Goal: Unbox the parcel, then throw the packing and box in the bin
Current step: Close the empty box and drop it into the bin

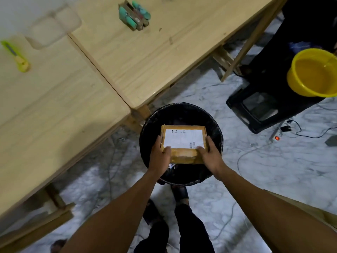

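Observation:
A flat brown cardboard box (184, 154) with a white shipping label on top is held level over the mouth of a round black bin (218, 132) lined with a black bag, standing on the floor. My left hand (160, 154) grips the box's near left corner and my right hand (209, 152) grips its near right corner, thumbs on top. On the wooden table at the back lies a pack of teal items in a cardboard holder (134, 14). A yellow-green box cutter (17, 57) rests at the table's left.
Two wooden tables (127, 57) fill the left and top. A clear plastic tray (52, 28) sits at the far left. A yellow basin (315, 73) stands on a black stool (259, 108) at right. Cables and a power strip (277, 137) lie on the marble floor.

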Demonstrator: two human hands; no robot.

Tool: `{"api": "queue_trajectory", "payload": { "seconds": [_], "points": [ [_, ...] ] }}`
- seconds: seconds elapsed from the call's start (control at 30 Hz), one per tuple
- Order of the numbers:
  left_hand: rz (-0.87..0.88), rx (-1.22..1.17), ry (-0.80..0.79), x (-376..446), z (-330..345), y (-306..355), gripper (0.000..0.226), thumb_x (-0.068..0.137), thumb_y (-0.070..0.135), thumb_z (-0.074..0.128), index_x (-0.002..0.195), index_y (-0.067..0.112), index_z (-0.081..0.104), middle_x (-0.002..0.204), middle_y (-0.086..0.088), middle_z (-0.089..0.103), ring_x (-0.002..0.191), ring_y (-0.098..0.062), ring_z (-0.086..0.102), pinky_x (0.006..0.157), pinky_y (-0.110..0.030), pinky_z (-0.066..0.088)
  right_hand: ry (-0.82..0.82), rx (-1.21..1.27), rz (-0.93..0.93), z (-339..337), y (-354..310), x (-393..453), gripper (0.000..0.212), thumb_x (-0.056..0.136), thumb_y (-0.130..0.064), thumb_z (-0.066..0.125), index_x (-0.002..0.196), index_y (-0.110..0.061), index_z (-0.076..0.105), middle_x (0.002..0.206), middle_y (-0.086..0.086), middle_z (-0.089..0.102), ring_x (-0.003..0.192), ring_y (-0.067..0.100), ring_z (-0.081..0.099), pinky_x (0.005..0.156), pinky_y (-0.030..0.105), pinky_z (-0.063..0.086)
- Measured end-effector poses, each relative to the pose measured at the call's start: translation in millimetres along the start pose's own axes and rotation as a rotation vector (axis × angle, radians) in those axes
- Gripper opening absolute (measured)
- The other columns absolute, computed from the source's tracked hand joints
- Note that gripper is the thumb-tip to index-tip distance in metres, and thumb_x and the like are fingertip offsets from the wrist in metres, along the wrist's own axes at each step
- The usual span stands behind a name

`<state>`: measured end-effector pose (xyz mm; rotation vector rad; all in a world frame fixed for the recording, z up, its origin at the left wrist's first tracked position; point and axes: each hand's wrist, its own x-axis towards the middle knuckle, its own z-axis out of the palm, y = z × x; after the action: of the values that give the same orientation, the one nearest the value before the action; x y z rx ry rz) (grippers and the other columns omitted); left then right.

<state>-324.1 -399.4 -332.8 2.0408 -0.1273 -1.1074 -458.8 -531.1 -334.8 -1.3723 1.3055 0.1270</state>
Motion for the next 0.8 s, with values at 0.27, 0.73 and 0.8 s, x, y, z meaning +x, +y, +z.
{"api": "queue_trajectory", "payload": {
  "seconds": [0.27, 0.73, 0.8],
  "points": [
    [0.142, 0.047, -0.014, -33, -36, 39, 0.058, 0.102, 0.020, 0.046, 0.154, 0.020, 0.020, 0.153, 0.000, 0.035, 0.115, -0.004, 0.051, 0.080, -0.002, 0.039, -0.025, -0.135, -0.146, 3, -42, -28, 0.054, 0.099, -0.032, 0.048, 0.150, -0.025, 0.030, 0.141, 0.002, 0.050, 0.129, 0.026, 0.049, 0.097, 0.030, 0.041],
    [0.449, 0.001, 0.481, -72, -202, 117, 0.037, 0.098, 0.019, 0.047, 0.135, 0.027, 0.049, 0.118, 0.005, 0.064, 0.113, -0.011, 0.060, 0.097, -0.031, 0.049, -0.170, -0.329, -0.749, 58, -238, -72, 0.041, 0.099, -0.027, 0.046, 0.140, -0.021, 0.043, 0.140, 0.005, 0.049, 0.128, 0.022, 0.046, 0.103, 0.040, 0.043],
    [0.437, -0.040, 0.589, -62, -228, 115, 0.037, 0.097, 0.014, 0.049, 0.133, 0.022, 0.051, 0.122, 0.001, 0.064, 0.117, -0.015, 0.060, 0.101, -0.030, 0.046, -0.172, -0.351, -0.797, 75, -262, -68, 0.040, 0.099, -0.023, 0.047, 0.139, -0.020, 0.045, 0.138, 0.005, 0.050, 0.126, 0.022, 0.046, 0.104, 0.041, 0.043]
  ]
}}
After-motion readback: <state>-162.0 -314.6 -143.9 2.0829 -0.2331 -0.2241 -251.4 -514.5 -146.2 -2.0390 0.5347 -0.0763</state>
